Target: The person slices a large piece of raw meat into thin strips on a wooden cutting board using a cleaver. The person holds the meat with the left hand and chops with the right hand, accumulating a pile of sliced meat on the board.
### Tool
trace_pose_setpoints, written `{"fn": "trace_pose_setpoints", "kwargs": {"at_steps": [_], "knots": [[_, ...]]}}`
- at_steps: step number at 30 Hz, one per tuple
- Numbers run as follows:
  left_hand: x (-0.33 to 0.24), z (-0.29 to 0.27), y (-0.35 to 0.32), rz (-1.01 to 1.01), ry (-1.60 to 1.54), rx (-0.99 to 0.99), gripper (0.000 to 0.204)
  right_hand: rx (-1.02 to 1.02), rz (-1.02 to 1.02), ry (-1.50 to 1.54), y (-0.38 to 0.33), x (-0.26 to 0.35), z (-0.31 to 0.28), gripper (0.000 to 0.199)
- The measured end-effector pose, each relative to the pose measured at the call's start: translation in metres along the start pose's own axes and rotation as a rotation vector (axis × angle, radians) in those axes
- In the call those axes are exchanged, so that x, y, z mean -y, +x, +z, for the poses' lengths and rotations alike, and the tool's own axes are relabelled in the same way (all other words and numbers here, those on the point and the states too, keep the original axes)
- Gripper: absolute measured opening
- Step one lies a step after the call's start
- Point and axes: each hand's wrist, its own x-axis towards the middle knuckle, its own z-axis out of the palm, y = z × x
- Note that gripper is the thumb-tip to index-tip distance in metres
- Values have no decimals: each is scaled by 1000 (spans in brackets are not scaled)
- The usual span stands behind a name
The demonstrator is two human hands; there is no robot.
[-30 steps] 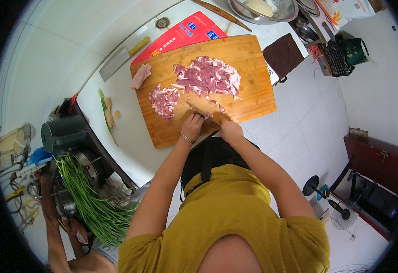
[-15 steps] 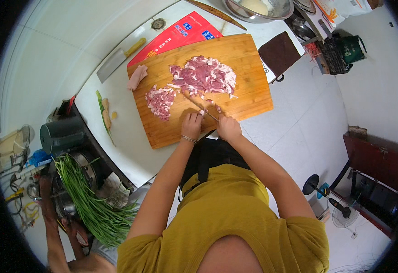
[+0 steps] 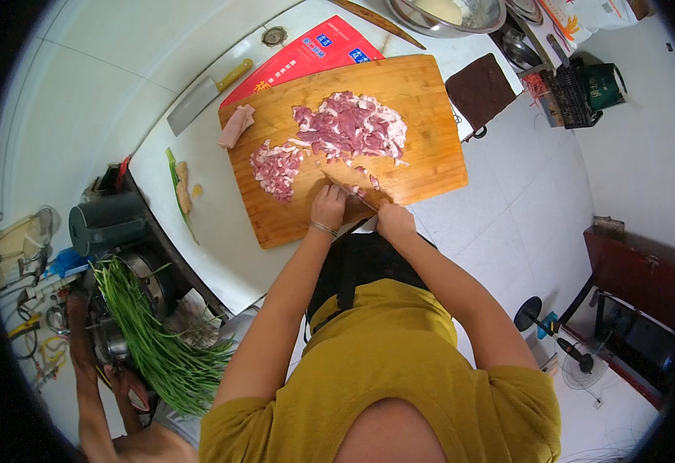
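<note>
My right hand (image 3: 395, 220) grips a knife (image 3: 364, 201) at the near edge of a wooden cutting board (image 3: 422, 174). The blade slants up and left, its tip near the board's middle. My left hand (image 3: 328, 206) rests on the board just left of the blade, fingers curled and bunched; whatever lies under them is hidden. A few small meat bits (image 3: 373, 181) lie right of the blade. Beyond it spreads a large pile of sliced raw meat (image 3: 345, 127). A smaller heap of finely cut meat (image 3: 275, 168) sits to the left, and a pale pink slab (image 3: 237, 126) lies at the board's left edge.
Left of the board are a cleaver (image 3: 198, 103), ginger (image 3: 183, 187) and a green stalk. A red sheet (image 3: 299, 58) lies behind it, with a metal bowl (image 3: 468, 23) farther right. Another person's arm (image 3: 90, 386) is at lower left beside long green vegetables (image 3: 152, 339).
The knife and my right hand have shifted slightly right and nearer me. My left hand remains beside the blade. The whole view has moved a little.
</note>
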Motion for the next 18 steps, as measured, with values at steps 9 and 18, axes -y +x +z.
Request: {"fn": "trace_pose_setpoints", "kwargs": {"at_steps": [9,18], "knots": [[-2,-20,2,79,-162,-112,23,-186,-143,72,33,28,-9,21],[1,-10,-2,27,-102,-112,17,-114,-92,50,1,2,6,24]]}}
